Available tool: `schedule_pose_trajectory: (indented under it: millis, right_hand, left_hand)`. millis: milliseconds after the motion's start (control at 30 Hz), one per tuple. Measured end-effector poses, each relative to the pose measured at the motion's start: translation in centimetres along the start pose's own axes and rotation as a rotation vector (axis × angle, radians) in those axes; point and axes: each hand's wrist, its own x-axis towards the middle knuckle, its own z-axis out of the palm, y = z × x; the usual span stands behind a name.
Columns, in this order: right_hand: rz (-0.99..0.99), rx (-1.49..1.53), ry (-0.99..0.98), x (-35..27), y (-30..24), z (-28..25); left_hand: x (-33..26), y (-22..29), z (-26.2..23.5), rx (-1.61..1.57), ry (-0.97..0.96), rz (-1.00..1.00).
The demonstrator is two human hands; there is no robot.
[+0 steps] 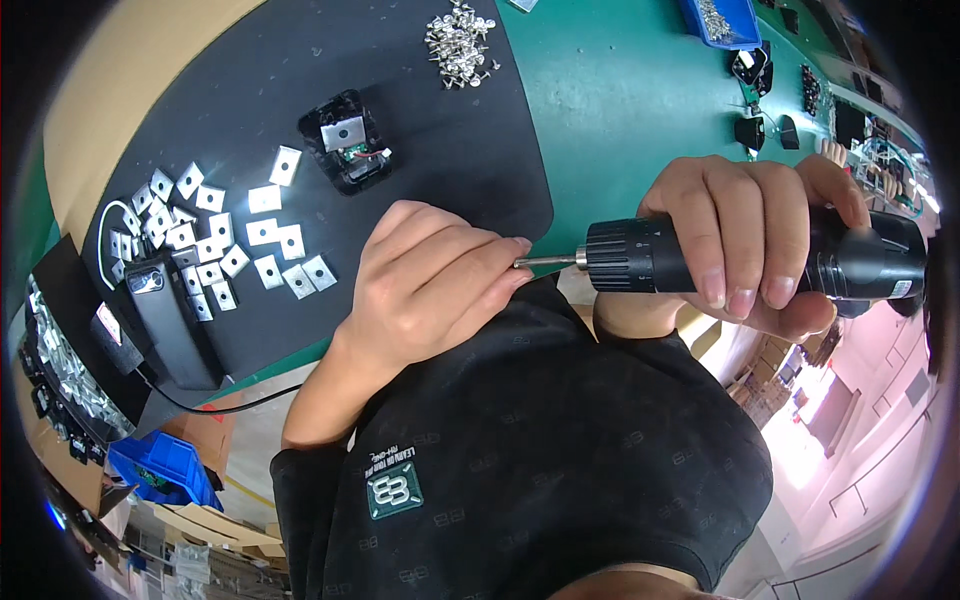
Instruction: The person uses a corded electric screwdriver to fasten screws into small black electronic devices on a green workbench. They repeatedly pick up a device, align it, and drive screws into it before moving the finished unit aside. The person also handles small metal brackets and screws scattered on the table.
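My right hand (740, 240) wraps round a black electric screwdriver (630, 257), held level above the green bench. Its thin metal bit (555, 261) points left toward my left hand (430, 285). The thumb and forefinger of that hand are pinched together at the bit's tip. A tiny bright metal end shows there; I cannot tell whether it is a screw or the bit itself. On the black mat lies a black housing (350, 172) with a silver metal plate (344, 133), a small green board and wires in it.
Several silver plates with holes (210, 240) lie scattered on the mat (420, 150). A heap of screws (460, 45) sits at its far edge. Left stands a black device with a cable (170, 320). A blue bin (725, 25) holds more screws. Another person's hand (832, 152) shows far right.
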Motion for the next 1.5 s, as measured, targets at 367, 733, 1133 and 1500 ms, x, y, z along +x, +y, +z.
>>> schedule_pose_trajectory:
  millis: [367, 733, 1133, 1500]
  right_hand:
    - [0.007, 0.014, -0.128, -0.3, 0.3, -1.3]
    - [-0.040, 0.025, -0.229, -0.3, 0.5, -1.8]
    - [-0.011, -0.098, -0.037, -0.8, 0.6, -0.6]
    - [0.075, -0.218, -0.052, 0.4, 1.9, 0.4]
  left_hand:
    - [-0.2, -0.1, 0.3, -0.048, 0.003, -0.037]
    - [-0.1, -0.2, 0.4, -0.133, -0.015, -0.087]
    - [0.2, -1.1, -5.3, 0.253, -0.008, -0.004]
    - [1.3, -4.0, -5.7, 0.375, -0.199, -0.287]
